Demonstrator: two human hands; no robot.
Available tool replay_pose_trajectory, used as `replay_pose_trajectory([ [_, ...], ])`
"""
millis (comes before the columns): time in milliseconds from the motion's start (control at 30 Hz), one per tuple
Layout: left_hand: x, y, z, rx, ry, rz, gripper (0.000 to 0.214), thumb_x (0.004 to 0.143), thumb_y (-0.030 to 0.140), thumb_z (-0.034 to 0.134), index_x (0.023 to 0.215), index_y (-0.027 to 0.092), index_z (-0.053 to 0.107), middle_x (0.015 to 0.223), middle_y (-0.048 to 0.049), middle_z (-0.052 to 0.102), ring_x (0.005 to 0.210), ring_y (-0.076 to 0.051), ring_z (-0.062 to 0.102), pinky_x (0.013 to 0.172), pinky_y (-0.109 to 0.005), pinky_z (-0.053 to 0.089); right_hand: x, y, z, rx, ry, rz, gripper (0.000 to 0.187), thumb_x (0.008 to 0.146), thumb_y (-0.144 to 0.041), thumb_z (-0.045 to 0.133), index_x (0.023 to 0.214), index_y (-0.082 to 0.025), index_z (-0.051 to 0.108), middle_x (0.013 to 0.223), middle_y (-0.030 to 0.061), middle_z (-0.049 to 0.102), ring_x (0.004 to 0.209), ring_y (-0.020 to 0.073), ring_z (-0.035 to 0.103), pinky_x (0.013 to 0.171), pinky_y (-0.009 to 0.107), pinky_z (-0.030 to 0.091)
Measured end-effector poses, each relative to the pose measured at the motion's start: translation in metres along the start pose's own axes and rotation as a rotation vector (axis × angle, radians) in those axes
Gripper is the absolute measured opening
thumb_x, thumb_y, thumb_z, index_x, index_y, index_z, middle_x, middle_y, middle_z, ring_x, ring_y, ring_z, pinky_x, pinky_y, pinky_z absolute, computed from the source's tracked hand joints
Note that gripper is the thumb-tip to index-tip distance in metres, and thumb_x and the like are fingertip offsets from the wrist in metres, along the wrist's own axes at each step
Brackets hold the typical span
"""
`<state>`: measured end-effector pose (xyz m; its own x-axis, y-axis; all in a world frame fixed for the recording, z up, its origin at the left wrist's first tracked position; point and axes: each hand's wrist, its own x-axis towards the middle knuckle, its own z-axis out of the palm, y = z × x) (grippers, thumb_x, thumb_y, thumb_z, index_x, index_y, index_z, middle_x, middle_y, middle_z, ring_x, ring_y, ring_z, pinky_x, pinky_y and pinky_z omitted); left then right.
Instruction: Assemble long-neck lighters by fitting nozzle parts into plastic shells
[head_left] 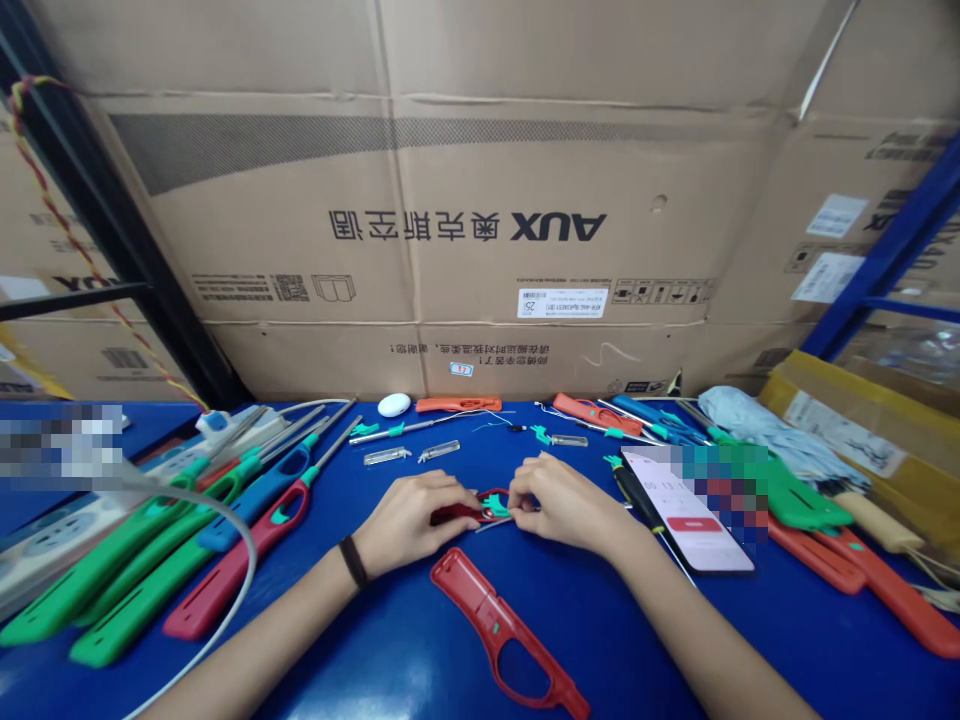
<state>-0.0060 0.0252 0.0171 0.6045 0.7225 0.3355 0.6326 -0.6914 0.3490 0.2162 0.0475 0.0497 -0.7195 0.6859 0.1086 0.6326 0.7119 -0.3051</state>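
Note:
My left hand (411, 520) grips a red lighter handle shell (459, 514) lying on the blue table (420, 650). My right hand (564, 500) pinches a small teal trigger part (496, 505) at the shell's open end. Both hands' fingers are closed and meet at the table's middle. A second red handle half (504, 628) lies loose just in front of my hands. A black band sits on my left wrist.
Finished long-nosed lighters (187, 540) in green, blue and red lie at the left. Clear tubes (439, 451), metal rods and teal parts lie behind my hands. A phone (686, 510) rests at the right beside red and green shells (840, 545). Cardboard boxes (465, 220) wall the back.

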Motion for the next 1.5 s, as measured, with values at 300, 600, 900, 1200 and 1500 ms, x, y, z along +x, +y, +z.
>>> replay_pose_trajectory([
  [300, 0.001, 0.001, -0.002, 0.038, -0.045, -0.007, 0.021, 0.088, 0.031, 0.055, 0.107, 0.026, 0.062, 0.1, -0.0014, 0.069, 0.085, -0.016, 0.062, 0.072, -0.026, 0.047, 0.003, 0.002, -0.005, 0.014, -0.049, -0.03, 0.015, 0.072, -0.004, 0.057, 0.067, -0.017, 0.064, 0.071, 0.0009, 0.063, 0.073, 0.0145, 0.054, 0.083, 0.029, 0.038],
  [600, 0.001, 0.003, -0.004, 0.064, -0.053, -0.059, 0.028, 0.086, 0.034, 0.058, 0.111, 0.025, 0.061, 0.098, -0.0034, 0.069, 0.085, -0.018, 0.064, 0.073, -0.027, 0.05, -0.003, 0.011, 0.004, 0.073, 0.038, -0.054, 0.011, 0.077, -0.011, 0.057, 0.072, -0.018, 0.064, 0.071, -0.0001, 0.06, 0.074, 0.014, 0.054, 0.084, 0.03, 0.039],
  [900, 0.001, 0.002, -0.003, 0.047, -0.043, -0.063, 0.027, 0.085, 0.035, 0.059, 0.11, 0.025, 0.061, 0.1, -0.0024, 0.069, 0.088, -0.018, 0.065, 0.074, -0.027, 0.05, -0.005, 0.013, 0.006, 0.081, 0.04, -0.047, 0.009, 0.078, -0.012, 0.058, 0.072, -0.018, 0.061, 0.071, -0.001, 0.057, 0.074, 0.0129, 0.052, 0.089, 0.033, 0.037],
  [1200, 0.002, 0.004, -0.004, 0.081, -0.056, -0.012, 0.026, 0.088, 0.032, 0.055, 0.112, 0.026, 0.061, 0.094, -0.0021, 0.069, 0.081, -0.016, 0.063, 0.068, -0.025, 0.047, -0.003, 0.003, 0.006, -0.023, 0.02, -0.073, 0.013, 0.08, -0.008, 0.056, 0.073, -0.017, 0.062, 0.074, 0.0017, 0.061, 0.078, 0.0155, 0.054, 0.085, 0.032, 0.038],
  [1500, 0.003, 0.005, -0.004, 0.065, -0.066, -0.005, 0.027, 0.089, 0.031, 0.053, 0.115, 0.027, 0.061, 0.092, -0.0021, 0.068, 0.082, -0.016, 0.062, 0.071, -0.025, 0.047, -0.002, 0.0, 0.006, -0.096, -0.005, -0.105, 0.016, 0.082, -0.008, 0.052, 0.073, -0.016, 0.062, 0.075, 0.0035, 0.061, 0.077, 0.0162, 0.053, 0.087, 0.032, 0.038],
])
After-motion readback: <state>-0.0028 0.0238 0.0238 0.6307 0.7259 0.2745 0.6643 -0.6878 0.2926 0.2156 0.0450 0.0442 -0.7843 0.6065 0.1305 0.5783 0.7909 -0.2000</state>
